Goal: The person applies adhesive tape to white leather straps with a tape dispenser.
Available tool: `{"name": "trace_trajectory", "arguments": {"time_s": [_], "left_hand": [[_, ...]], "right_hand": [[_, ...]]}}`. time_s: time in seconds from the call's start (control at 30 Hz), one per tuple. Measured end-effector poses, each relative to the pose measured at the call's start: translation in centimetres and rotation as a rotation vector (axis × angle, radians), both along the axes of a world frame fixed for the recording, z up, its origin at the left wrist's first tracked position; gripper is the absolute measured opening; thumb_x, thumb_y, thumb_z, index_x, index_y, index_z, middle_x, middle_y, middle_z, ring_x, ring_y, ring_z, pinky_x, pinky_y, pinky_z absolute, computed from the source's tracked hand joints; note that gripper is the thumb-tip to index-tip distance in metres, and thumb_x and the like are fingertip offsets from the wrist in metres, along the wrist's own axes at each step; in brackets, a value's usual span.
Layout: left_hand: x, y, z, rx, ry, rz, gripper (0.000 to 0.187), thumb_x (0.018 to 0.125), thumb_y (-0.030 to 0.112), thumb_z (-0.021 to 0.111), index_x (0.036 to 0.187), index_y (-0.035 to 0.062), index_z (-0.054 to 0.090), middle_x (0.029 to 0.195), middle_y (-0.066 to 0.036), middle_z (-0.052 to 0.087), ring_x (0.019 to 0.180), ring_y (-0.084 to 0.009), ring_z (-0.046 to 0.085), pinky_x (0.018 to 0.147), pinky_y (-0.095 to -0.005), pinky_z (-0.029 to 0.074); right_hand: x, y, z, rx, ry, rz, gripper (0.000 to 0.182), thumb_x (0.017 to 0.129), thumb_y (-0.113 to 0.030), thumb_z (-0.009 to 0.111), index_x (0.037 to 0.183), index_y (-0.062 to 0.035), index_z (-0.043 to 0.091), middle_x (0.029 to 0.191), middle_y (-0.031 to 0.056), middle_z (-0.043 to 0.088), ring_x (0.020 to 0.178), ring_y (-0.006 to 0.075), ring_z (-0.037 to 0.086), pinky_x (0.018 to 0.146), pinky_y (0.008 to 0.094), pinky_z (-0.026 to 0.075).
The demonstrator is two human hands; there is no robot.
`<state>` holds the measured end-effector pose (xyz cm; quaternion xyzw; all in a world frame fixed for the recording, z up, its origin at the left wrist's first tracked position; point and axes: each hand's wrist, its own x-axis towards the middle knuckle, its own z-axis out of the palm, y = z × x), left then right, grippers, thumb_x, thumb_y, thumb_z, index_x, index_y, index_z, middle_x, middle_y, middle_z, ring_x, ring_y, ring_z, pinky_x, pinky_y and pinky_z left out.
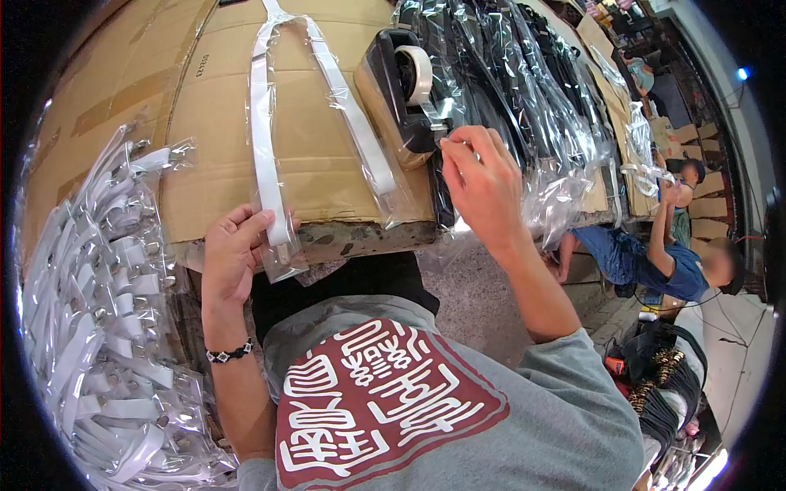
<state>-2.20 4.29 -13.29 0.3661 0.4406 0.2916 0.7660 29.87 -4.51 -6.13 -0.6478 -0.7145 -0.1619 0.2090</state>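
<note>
White elastic suspenders point(264, 139) in a clear plastic sleeve lie spread in a Y on the cardboard-covered table. My left hand point(236, 250) pinches the sleeve and lower strap end at the table's near edge, thumb on top. A black tape dispenser point(378, 90) with a roll of clear tape point(414, 75) stands to the right of the suspenders. At its cutter end my right hand point(485, 184) is closed, thumb and forefinger pinched on the tape's end; the bit of tape between them is hardly visible.
Bagged white suspenders point(123, 327) are heaped at the left. Black bagged straps point(508, 90) lie in a row right of the dispenser. Cardboard point(221, 90) covers the stone table edge point(360, 240). A person in blue point(675, 266) sits at the right, another person beyond.
</note>
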Motion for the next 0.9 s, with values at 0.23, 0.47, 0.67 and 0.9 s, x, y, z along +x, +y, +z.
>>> {"name": "trace_trajectory", "arguments": {"time_s": [0.23, 0.47, 0.67, 0.9], "left_hand": [[-0.1, 0.1, 0.1, 0.003, 0.005, -0.017, 0.028, 0.096, 0.016, 0.065, 0.115, -0.0053, 0.063, 0.109, -0.017, 0.073, 0.096, -0.0222, 0.073, 0.079, -0.0338, 0.061], [0.0, 0.1, 0.0, -0.014, 0.006, -0.020, 0.027, 0.096, 0.015, 0.065, 0.115, -0.0046, 0.063, 0.110, -0.018, 0.073, 0.096, -0.0224, 0.073, 0.079, -0.0332, 0.062], [0.0, 0.1, 0.1, 0.001, 0.007, -0.019, 0.026, 0.096, 0.015, 0.065, 0.114, -0.0040, 0.064, 0.109, -0.017, 0.073, 0.096, -0.0220, 0.073, 0.082, -0.0324, 0.061], [0.1, 0.1, 0.1, -0.009, -0.010, 0.011, 0.027, 0.096, 0.012, 0.065, 0.114, -0.0069, 0.062, 0.107, -0.019, 0.073, 0.094, -0.0240, 0.074, 0.077, -0.0323, 0.062]], "right_hand": [[-1.6, -2.9, -2.3, 0.087, 0.190, -0.091, 0.021, 0.085, -0.003, 0.068, 0.105, 0.0002, 0.071, 0.109, 0.0113, 0.064, 0.090, 0.0263, 0.064, 0.073, 0.0365, 0.052], [-0.5, -3.2, -1.9, -0.020, 0.834, -0.281, 0.018, 0.092, -0.011, 0.067, 0.103, 0.0023, 0.071, 0.092, 0.0072, 0.069, 0.074, 0.0136, 0.064, 0.060, 0.0270, 0.049], [1.2, 0.4, 0.8, -0.141, 1.457, -0.360, 0.045, 0.096, -0.040, 0.065, 0.081, 0.0019, 0.070, 0.071, 0.0094, 0.068, 0.047, 0.0063, 0.054, 0.038, 0.0201, 0.033], [1.4, 2.4, 0.7, -0.330, 1.550, -0.347, 0.035, 0.091, -0.031, 0.074, 0.083, 0.0031, 0.070, 0.074, 0.0109, 0.069, 0.046, 0.0064, 0.052, 0.036, 0.0199, 0.030]]}}
